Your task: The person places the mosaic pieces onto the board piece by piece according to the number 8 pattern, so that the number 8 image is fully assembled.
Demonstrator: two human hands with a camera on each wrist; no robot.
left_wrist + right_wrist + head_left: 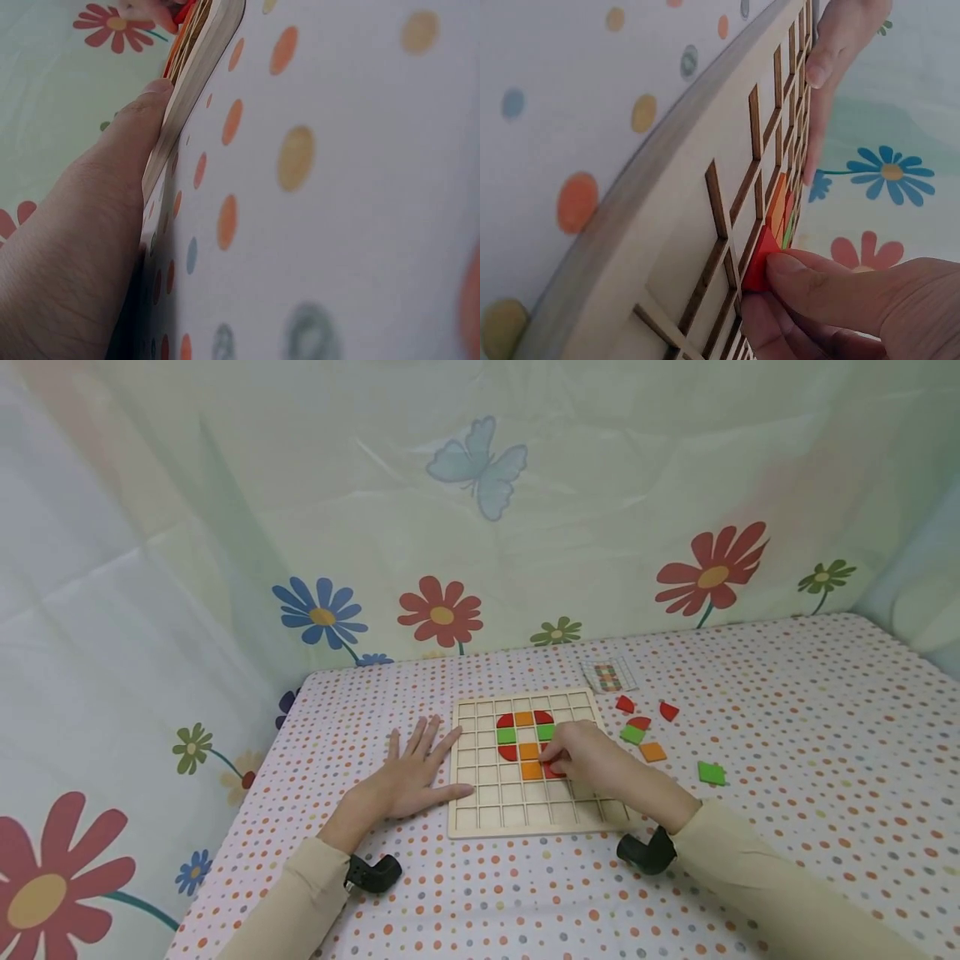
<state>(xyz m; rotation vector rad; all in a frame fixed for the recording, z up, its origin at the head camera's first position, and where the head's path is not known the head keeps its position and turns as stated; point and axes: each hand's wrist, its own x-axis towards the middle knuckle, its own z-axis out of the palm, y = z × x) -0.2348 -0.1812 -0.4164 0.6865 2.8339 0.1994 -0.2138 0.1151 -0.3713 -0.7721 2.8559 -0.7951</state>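
My right hand (pixel 592 760) pinches a red tile (pixel 757 259) between thumb and fingers, low at the wooden grid board (pixel 540 832). The fingers cover part of this tile. Beside it on the board lie orange square tiles (pixel 532 770), green tiles (pixel 506 735) and red quarter-circle tiles (pixel 507 752), set in the grid cells. My left hand (pixel 408 781) rests at the board's left edge with fingers spread, its thumb tip touching the rim. In the left wrist view the thumb (pixel 124 142) lies along the board's side.
Right of the board lie loose tiles: red quarter-circles (pixel 669 711), an orange square (pixel 653 752) and green squares (pixel 711 773). A small pattern card (pixel 609 676) lies behind the board's far right corner. A dotted cloth (pixel 810 760) covers the table; a flowered curtain (pixel 360 510) hangs behind.
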